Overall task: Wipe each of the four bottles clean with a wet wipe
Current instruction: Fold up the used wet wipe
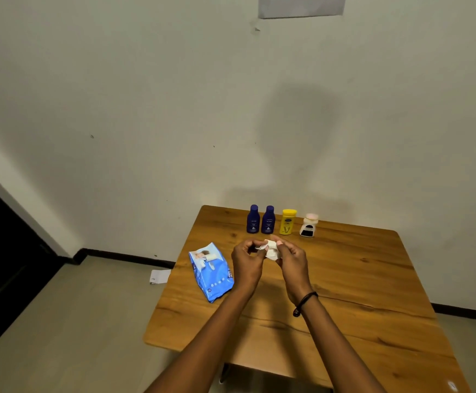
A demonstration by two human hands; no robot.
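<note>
Warm-grained wood on the desk, smooth with a soft sheen. Glossy blue plastic film on the wipes pack. Crumpled white cloth-like wet wipe. Smooth, probably plastic bottles, faintly shiny. Matt painted wall.

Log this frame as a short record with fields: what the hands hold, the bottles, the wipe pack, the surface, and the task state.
hands: left hand and right hand together pinch a crumpled white wet wipe above the table
bottles: two dark blue plastic bottles, a yellow plastic bottle and a small white bottle with a pale pink cap, upright in a row at the far edge
wipe pack: blue soft plastic wipe pack, lying left of the hands
surface: brown wooden table
task state: no bottle in hand
</note>
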